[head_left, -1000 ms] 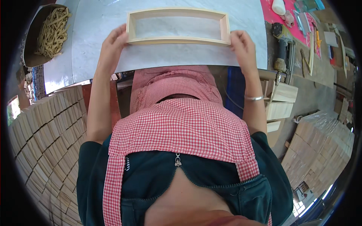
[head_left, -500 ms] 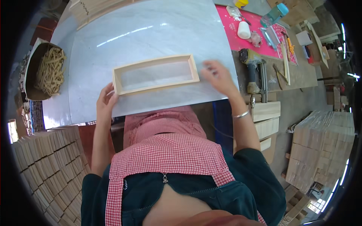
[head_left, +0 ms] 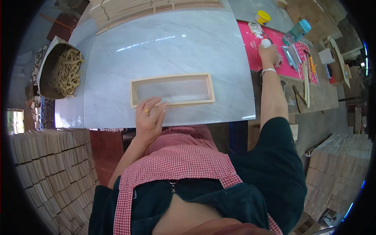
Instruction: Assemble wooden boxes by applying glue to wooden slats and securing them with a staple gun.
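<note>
A shallow rectangular frame of pale wood (head_left: 172, 103) lies on the grey marbled tabletop (head_left: 172, 47) in front of me. My left hand (head_left: 149, 119) is at its near left corner, fingers stretched out and touching the near side, a yellow ring on one finger. Out to the far right, my right hand (head_left: 268, 55) is closed round a small white bottle (head_left: 266, 42) on the pink sheet (head_left: 252, 49). Its lower part is hidden by the hand.
A box of wood offcuts (head_left: 70, 72) stands at the left. Wooden strips (head_left: 145, 11) line the far edge. To the right are a teal bottle (head_left: 297, 32), a yellow tub (head_left: 263, 17) and pliers (head_left: 299, 98). Wood stacks (head_left: 55, 168) rise at the lower left.
My right hand has moved from beside the frame to the far right and taken hold of the white bottle. My left hand has shifted right along the frame's near side.
</note>
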Motion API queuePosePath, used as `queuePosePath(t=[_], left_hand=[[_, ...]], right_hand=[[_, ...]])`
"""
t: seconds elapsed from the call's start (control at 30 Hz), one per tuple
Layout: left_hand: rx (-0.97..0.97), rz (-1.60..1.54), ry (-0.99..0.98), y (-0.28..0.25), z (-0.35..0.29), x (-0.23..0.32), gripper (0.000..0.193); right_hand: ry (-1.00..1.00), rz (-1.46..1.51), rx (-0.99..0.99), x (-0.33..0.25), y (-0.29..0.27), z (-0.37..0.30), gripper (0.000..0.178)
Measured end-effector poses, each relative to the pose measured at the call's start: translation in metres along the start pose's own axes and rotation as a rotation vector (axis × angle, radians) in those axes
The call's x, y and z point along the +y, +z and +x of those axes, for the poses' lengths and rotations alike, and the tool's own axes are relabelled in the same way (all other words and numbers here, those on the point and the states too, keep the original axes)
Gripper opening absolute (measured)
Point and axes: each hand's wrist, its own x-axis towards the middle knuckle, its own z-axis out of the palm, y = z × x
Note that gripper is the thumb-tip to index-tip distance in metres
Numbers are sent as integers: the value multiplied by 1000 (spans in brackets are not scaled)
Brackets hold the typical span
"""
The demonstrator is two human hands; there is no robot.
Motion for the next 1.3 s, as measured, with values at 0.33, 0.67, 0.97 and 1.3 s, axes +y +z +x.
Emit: queuePosePath(t=[0.33,0.67,0.97,1.3], left_hand=[[133,151,115,69,4,-25,32],[112,255,194,79,-36,-25,41],[16,289,184,89,-47,-32,45],[60,274,205,75,-37,-25,45]], right_hand=[[-168,1292,-42,-42,-95,-204,45],[-601,1069,-656,-90,-88,-356,54],[-810,1030,-680,-114,-75,-363,57],[-874,978,-597,-134,-71,-357,55]])
